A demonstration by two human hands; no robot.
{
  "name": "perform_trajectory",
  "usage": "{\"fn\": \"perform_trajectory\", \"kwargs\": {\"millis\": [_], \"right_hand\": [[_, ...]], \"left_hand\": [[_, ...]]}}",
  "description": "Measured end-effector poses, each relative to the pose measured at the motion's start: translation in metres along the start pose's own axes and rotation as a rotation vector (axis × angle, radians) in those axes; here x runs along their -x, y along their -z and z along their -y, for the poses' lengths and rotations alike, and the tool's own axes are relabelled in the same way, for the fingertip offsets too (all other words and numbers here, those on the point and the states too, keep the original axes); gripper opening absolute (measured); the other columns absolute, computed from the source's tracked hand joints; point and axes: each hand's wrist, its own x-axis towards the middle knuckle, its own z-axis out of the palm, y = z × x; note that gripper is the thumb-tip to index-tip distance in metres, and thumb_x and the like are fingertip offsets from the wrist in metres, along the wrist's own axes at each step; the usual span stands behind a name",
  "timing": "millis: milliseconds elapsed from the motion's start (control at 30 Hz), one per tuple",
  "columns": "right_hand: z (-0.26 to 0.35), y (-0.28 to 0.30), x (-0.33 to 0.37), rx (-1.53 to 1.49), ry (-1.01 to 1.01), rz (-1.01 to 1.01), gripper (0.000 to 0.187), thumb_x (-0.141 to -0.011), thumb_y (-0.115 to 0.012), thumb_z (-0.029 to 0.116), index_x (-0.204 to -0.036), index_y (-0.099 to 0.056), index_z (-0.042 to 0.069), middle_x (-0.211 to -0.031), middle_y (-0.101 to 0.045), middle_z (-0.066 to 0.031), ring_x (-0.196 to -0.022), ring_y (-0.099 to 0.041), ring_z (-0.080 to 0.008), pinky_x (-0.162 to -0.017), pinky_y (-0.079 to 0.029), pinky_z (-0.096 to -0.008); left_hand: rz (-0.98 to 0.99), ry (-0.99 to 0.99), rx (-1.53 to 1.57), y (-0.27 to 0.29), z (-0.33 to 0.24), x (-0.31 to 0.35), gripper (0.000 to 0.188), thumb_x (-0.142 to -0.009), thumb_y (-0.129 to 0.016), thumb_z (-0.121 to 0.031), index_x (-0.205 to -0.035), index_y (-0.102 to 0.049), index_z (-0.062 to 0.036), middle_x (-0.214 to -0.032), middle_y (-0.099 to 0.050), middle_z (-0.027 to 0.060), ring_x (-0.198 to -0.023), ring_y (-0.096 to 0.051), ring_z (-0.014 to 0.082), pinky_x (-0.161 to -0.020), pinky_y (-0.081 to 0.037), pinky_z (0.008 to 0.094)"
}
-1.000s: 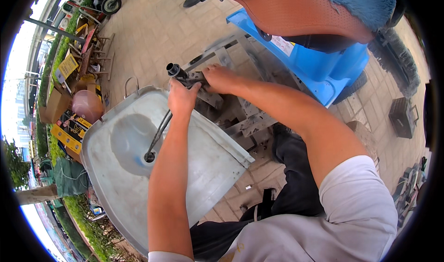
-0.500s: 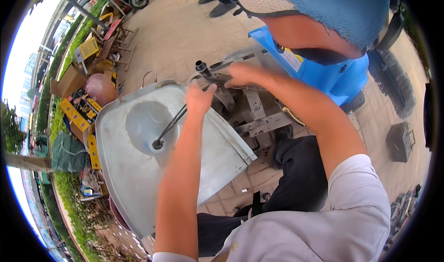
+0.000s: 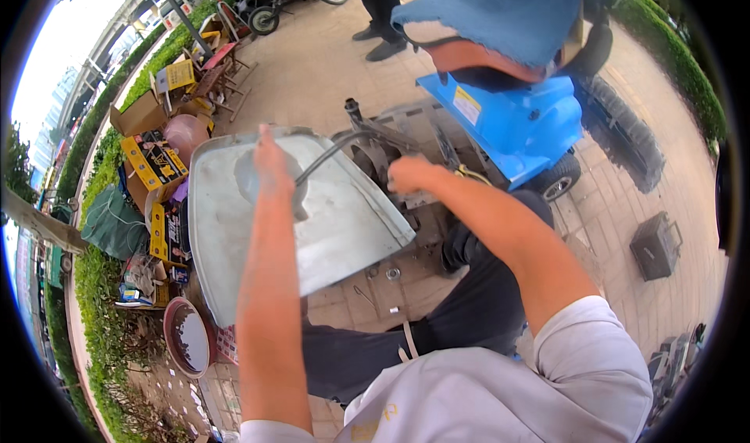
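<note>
A pale grey panel [image 3: 344, 216] with a round recess lies tilted in front of me, touching a bare metal frame [image 3: 410, 126]. Dark cables [image 3: 324, 155] run from the recess up to the frame, beside an upright black tube [image 3: 353, 112]. My left hand [image 3: 272, 166] is over the panel's recess, its fingers smeared by motion. Closed near the frame just past the panel's right edge is my right hand [image 3: 409, 175]; what its fingers hold, if anything, is hidden. Yellow-handled pliers or a similar tool [image 3: 473, 176] rest on the frame to its right.
A blue vehicle body [image 3: 508, 126] with a towel-covered seat [image 3: 492, 21] stands at far right. A dark toolbox [image 3: 656, 246] sits on the paving. Cardboard boxes [image 3: 160, 162] and a reddish basin [image 3: 190, 337] line the left. A person's legs [image 3: 379, 13] show at the back.
My left hand has moved left, away from the cables and tube, to over the recess. My right hand has come nearer, down from the tube area. The whole view has shifted.
</note>
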Motion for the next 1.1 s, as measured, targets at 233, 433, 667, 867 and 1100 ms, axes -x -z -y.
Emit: {"fn": "perform_trajectory", "kwargs": {"millis": [233, 433, 667, 867, 1100], "right_hand": [[-0.032, -0.008, 0.02, -0.534, -0.066, -0.075, 0.027, -0.083, -0.067, 0.027, -0.086, -0.072, 0.001, -0.077, -0.07, -0.0113, -0.065, -0.065, -0.0274, -0.058, -0.051, -0.0415], [0.018, -0.14, 0.056, 0.204, -0.059, 0.809, 0.043, -0.072, -0.081, 0.028, -0.107, -0.072, 0.007, -0.108, -0.071, -0.0076, -0.098, -0.068, -0.0265, -0.08, -0.054, -0.0429], [0.046, -0.354, 0.025, -0.215, -0.301, 0.131, 0.027, -0.082, -0.06, 0.012, -0.106, -0.066, 0.0, -0.113, -0.066, -0.0188, -0.105, -0.064, -0.0334, -0.084, -0.053, -0.0468], [0.056, -0.406, -0.014, -0.354, -0.267, -0.232, 0.039, -0.086, -0.057, 0.018, -0.122, -0.057, 0.004, -0.128, -0.057, -0.0166, -0.106, -0.062, -0.0372, -0.09, -0.051, -0.0455], [0.074, -0.422, -0.042, -0.267, -0.152, -0.033, 0.04, -0.081, -0.062, 0.02, -0.117, -0.061, 0.003, -0.119, -0.06, -0.0183, -0.101, -0.063, -0.0369, -0.087, -0.051, -0.045]], "left_hand": [[0.627, -0.203, -0.632, 0.027, -0.021, 0.121, 0.05, -0.096, -0.056, -0.042, -0.125, -0.058, -0.0021, -0.118, -0.064, 0.0079, -0.111, -0.057, 0.0213, -0.095, -0.043, 0.0374], [1.152, -0.512, -1.174, 0.064, 0.01, 0.177, 0.042, -0.092, -0.059, -0.037, -0.111, -0.064, 0.0009, -0.105, -0.066, 0.0209, -0.097, -0.062, 0.0356, -0.086, -0.049, 0.0413], [1.251, -0.347, -1.5, 0.094, 0.036, 0.187, 0.033, -0.083, -0.067, -0.035, -0.078, -0.064, -0.0021, -0.084, -0.064, 0.0132, -0.084, -0.063, 0.0314, -0.073, -0.051, 0.0419], [1.222, -0.391, -1.428, 0.107, 0.038, 0.183, 0.033, -0.076, -0.074, -0.035, -0.085, -0.064, -0.0053, -0.083, -0.062, 0.0078, -0.082, -0.062, 0.0233, -0.069, -0.049, 0.0352], [1.238, -0.333, -1.357, 0.105, 0.042, 0.169, 0.046, -0.073, -0.076, -0.034, -0.104, -0.063, -0.0029, -0.1, -0.06, 0.0096, -0.095, -0.056, 0.0267, -0.083, -0.046, 0.0385]]}}
